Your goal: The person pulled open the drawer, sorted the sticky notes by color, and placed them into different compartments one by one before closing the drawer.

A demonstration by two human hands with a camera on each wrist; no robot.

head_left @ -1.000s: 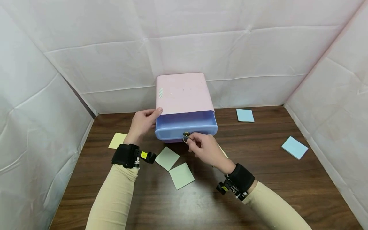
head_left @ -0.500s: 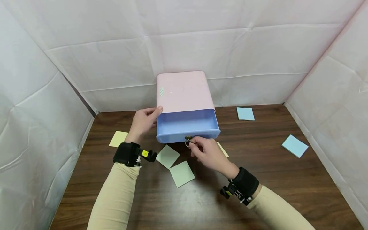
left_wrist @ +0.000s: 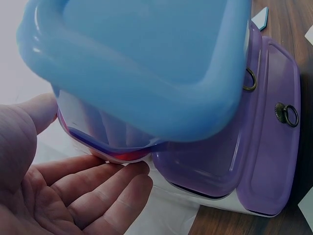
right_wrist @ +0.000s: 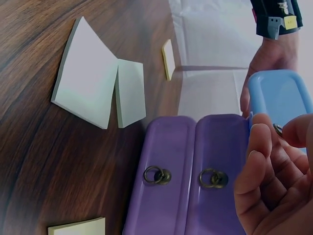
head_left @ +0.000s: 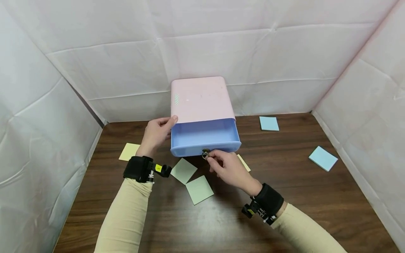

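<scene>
Since a second ago: blue drawer (head_left: pixel 205 137) has slid further out of the pink shell — its floor now shows where before I saw only a thin strip; the notes on the table lie as they did.
Table (head_left: pixel 316 203): dark wood, walled in by white sheets; it carries everything, so I read all positions against it.
Cabinet (head_left: pixel 200 98): pink shell standing at the back wall, front toward me; the wrist views show two purple drawers (right_wrist: pixel 195 196) below the blue one, both pushed in, each with a ring pull.
Drawer: the top one, sticking out over the table toward me and, as far as I can see, with nothing in it; it hangs out only because the right hand has its pull.
Left hand (head_left: pixel 155 135): flat against the cabinet's left side, thumb at the shell's front corner, fingers straight beneath it in the wrist view — I judge it braces the light box so it does not follow the drawer.
Right hand (head_left: pixel 229 168): thumb and forefinger pinched on the ring (head_left: pixel 205 154) at the drawer's front middle, a narrow grip suited to so small a pull.
Notes: two green pads (head_left: pixel 191 179) just before the cabinet, touching at a corner; yellow ones (head_left: pixel 129 151) left and behind the right hand; two blue ones (head_left: pixel 322 159) well apart on the right.
</scene>
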